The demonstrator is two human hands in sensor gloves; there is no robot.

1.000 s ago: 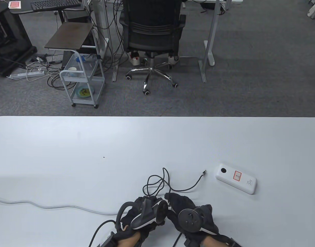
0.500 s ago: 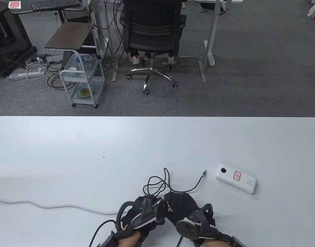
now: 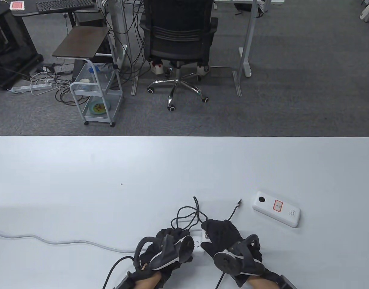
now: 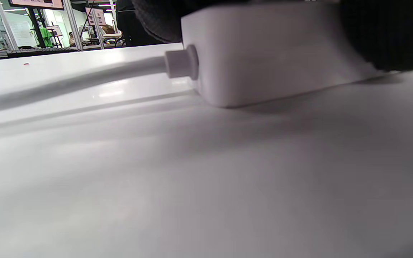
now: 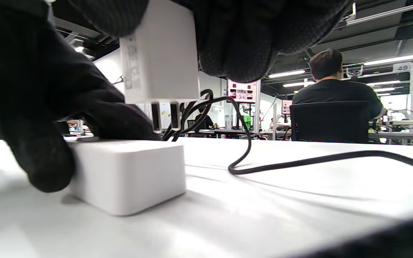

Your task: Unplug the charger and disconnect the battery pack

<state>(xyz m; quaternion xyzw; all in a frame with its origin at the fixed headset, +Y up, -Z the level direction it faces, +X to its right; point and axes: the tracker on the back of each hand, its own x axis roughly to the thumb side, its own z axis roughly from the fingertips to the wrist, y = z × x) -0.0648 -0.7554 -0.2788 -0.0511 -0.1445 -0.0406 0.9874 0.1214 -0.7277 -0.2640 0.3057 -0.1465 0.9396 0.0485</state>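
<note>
The charger, a small white block, is gripped from above by the right hand at the near middle of the bench, its two metal prongs seen half-drawn from the power strip in the right wrist view. The grip is clamped on the charger's flat sides — judged the best hold, since the smooth plastic shell looks slippery yet rigid and light. The strip is pressed down to the bench by the left hand, whose fingers are wrapped over its top; without that hold the light strip would likely be lifted along with the plug. A straight upward pull is called for, lest the prongs be bent. The thin black cable is looped limply beyond the hands, its free plug lying just short of the white battery pack to the right — already disconnected. The strip's thick grey cord is trailed off leftward.
</note>
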